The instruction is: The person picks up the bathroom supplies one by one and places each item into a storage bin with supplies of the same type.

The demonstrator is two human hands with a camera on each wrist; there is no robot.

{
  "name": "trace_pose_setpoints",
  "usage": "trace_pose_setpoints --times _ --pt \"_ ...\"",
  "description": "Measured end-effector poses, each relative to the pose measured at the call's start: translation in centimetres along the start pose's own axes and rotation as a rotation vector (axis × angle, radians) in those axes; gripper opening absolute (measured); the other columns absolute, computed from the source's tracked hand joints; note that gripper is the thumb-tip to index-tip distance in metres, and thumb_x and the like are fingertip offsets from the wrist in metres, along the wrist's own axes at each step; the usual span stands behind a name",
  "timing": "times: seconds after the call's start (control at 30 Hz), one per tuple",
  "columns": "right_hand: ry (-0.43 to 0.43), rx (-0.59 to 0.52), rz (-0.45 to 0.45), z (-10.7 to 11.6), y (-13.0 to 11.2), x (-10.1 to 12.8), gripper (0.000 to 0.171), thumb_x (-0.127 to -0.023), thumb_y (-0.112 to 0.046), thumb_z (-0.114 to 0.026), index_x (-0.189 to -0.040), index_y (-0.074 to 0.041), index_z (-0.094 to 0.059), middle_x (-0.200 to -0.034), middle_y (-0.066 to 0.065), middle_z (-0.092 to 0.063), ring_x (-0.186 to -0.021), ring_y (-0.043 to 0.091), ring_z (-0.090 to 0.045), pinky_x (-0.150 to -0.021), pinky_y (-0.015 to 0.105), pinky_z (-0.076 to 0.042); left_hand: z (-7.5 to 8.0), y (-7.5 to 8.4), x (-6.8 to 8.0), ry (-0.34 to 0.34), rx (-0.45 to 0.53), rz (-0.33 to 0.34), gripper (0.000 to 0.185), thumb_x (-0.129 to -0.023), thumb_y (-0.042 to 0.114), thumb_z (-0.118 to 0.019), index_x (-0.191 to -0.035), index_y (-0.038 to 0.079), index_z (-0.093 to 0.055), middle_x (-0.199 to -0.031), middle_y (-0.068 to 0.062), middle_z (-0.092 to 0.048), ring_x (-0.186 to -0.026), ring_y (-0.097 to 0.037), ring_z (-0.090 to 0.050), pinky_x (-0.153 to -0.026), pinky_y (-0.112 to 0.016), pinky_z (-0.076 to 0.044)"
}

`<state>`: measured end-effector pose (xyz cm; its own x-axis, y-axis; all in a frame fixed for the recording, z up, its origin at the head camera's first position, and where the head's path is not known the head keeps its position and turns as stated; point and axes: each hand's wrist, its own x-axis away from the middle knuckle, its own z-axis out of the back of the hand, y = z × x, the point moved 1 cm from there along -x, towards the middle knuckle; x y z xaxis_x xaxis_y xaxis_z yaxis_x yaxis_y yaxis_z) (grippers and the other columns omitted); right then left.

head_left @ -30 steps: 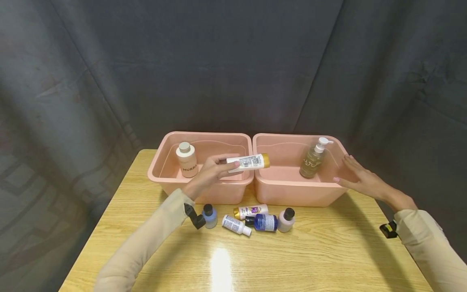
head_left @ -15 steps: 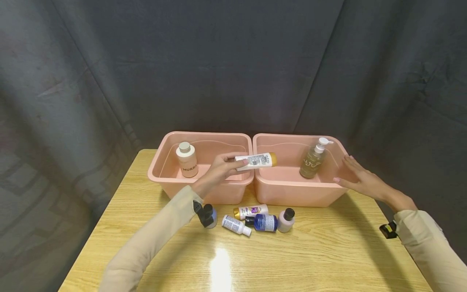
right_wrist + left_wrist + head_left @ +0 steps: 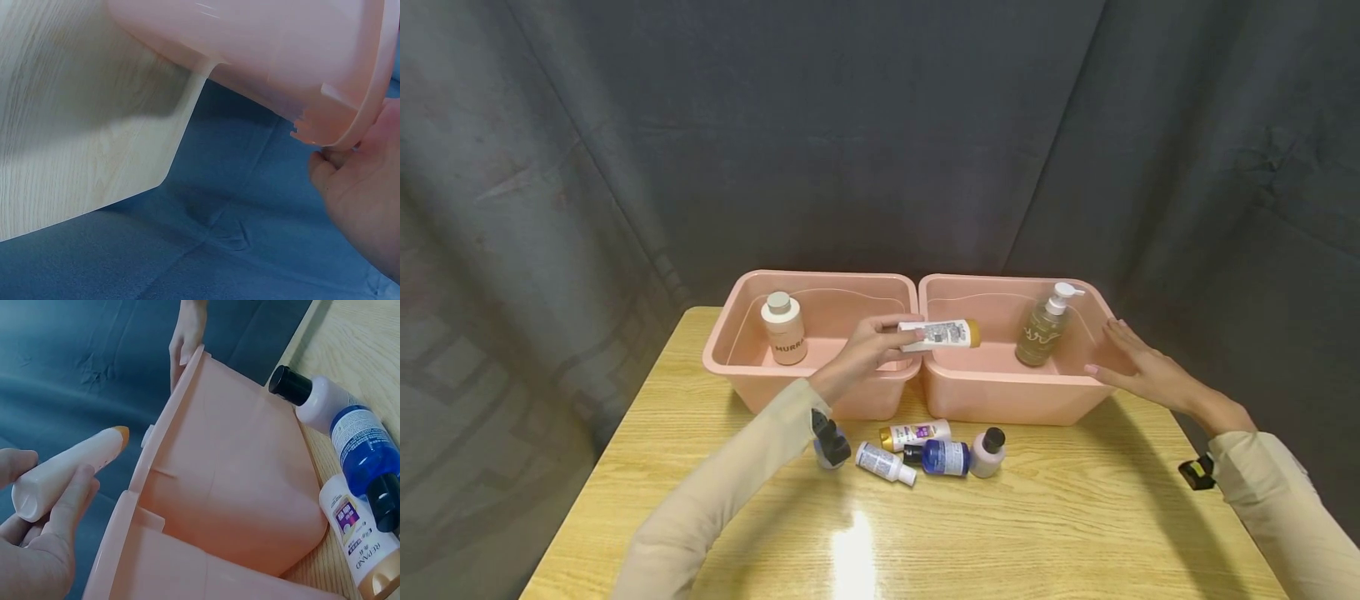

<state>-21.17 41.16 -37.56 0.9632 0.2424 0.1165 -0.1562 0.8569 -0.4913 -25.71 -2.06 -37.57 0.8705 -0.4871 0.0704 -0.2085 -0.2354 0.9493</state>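
Pink plastic makes up the 2 bins that stand side by side on the wooden table [image 3: 1075,533], their inner rims touching. Just above that junction the left hand [image 3: 868,350] grips a white bottle with a gold cap [image 3: 942,334], fingers and thumb curled round its base end, the bottle lying level with its cap pointing away from the hand over the right bin [image 3: 1000,392]. The left wrist view shows the same hold, the fingers [image 3: 72,500] wrapped under the pale bottle and its orange-gold tip above the bin's rim. Beyond the hand's knuckles, in the left bin [image 3: 760,375], a beige jar with a round lid [image 3: 783,328] stands upright. Under the left forearm, on the table in front of the bins, lie 5 small bottles in a loose cluster: a pale blue one [image 3: 820,446] mostly hidden by the wrist camera, a white one with a white cap [image 3: 886,462], a white one with a purple label [image 3: 915,433], a dark blue one [image 3: 945,457] and a pinkish one with a black cap [image 3: 987,452]. The right hand [image 3: 1138,371] lies flat, fingers straight, against the far outer rim of the right bin, holding nothing. Just inside the bin from its fingertips a clear pump bottle [image 3: 1045,327] stands upright.
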Motion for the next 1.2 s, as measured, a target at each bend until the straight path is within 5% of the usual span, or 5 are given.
trace_pose_setpoints --times 0.1,0.5,0.7,0.93,1.2 --pt "0.007 -0.002 0.012 0.0 0.1 0.0 0.095 -0.097 -0.046 -0.059 -0.158 -0.008 0.002 -0.162 0.019 0.012 -0.145 0.050 0.006 -0.099 0.081 -0.009 -0.2 -0.1 -0.1 0.006 0.014 0.031 0.038 -0.092 0.003 -0.067 -0.129 -0.003 -0.060 -0.114 -0.021 -0.067 -0.094 -0.029 -0.069 -0.084 -0.039 -0.056" --pt "0.045 0.004 0.039 -0.3 0.4 -0.1 0.091 -0.098 -0.043 -0.059 -0.158 -0.006 -0.001 -0.163 0.017 0.011 -0.146 0.045 0.007 -0.100 0.080 -0.011 -0.9 -0.1 -0.8 -0.005 -0.024 -0.063 0.040 -0.093 0.002 -0.067 -0.129 -0.010 -0.057 -0.118 -0.023 -0.065 -0.102 -0.034 -0.069 -0.090 -0.039 -0.055" --pt "0.042 0.005 0.034 -0.3 0.5 -0.1 0.091 -0.098 -0.044 -0.058 -0.158 -0.006 0.000 -0.163 0.016 0.012 -0.146 0.045 0.008 -0.099 0.081 -0.011 -1.4 -0.1 -1.3 0.025 0.001 -0.033 0.034 -0.092 0.004 -0.068 -0.123 -0.007 -0.061 -0.117 -0.021 -0.065 -0.097 -0.028 -0.070 -0.080 -0.029 -0.057" --pt "0.043 0.001 0.035 -0.2 0.4 -0.1 0.091 -0.098 -0.044 -0.058 -0.158 -0.006 -0.001 -0.163 0.015 0.012 -0.147 0.043 0.010 -0.100 0.081 -0.010 -2.5 0.4 -2.1 0.030 0.103 -0.056 0.040 -0.091 -0.005 -0.065 -0.128 -0.014 -0.055 -0.119 -0.024 -0.062 -0.099 -0.027 -0.068 -0.093 -0.042 -0.053" --pt "0.043 0.003 0.031 -0.3 0.4 -0.1 0.091 -0.098 -0.045 -0.058 -0.158 -0.007 0.000 -0.163 0.015 0.012 -0.146 0.044 0.010 -0.099 0.081 -0.009 -3.4 0.9 -2.8 0.042 0.113 -0.031 0.034 -0.091 -0.003 -0.067 -0.122 -0.013 -0.059 -0.116 -0.022 -0.064 -0.098 -0.025 -0.068 -0.100 -0.047 -0.047"
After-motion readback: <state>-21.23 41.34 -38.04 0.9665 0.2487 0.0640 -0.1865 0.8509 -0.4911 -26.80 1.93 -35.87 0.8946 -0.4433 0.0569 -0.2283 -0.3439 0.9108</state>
